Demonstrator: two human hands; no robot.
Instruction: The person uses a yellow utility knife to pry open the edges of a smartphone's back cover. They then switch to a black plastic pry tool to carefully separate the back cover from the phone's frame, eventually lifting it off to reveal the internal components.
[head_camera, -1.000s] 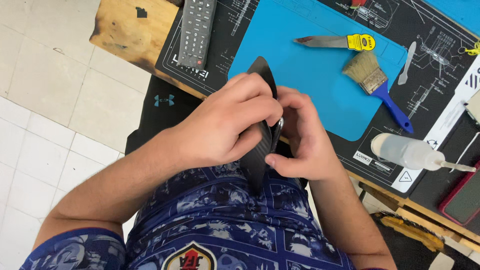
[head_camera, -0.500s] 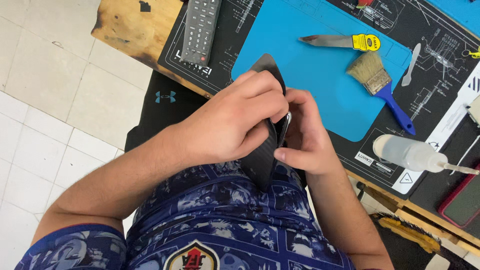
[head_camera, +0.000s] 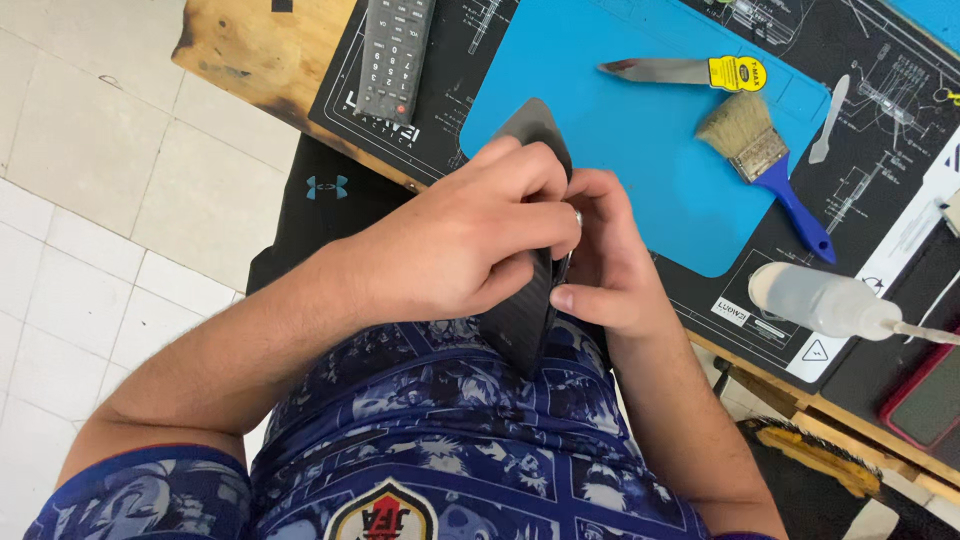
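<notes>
counter: blue mat (head_camera: 640, 130) beyond hands
item: dark phone case (head_camera: 525, 310), thin, flexible, light
left hand (head_camera: 470, 250): clamped over case
right hand (head_camera: 610, 265): fingers curled on edge
grip: edges

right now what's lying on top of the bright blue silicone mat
On the bright blue silicone mat lie a yellow-handled metal blade and a blue-handled bristle brush. The hands and the dark phone case cover its near-left corner.

bright, even light throughout; soft shadow under the hands, mild glare on the floor tiles (head_camera: 90, 200), everything sharply focused.
</notes>
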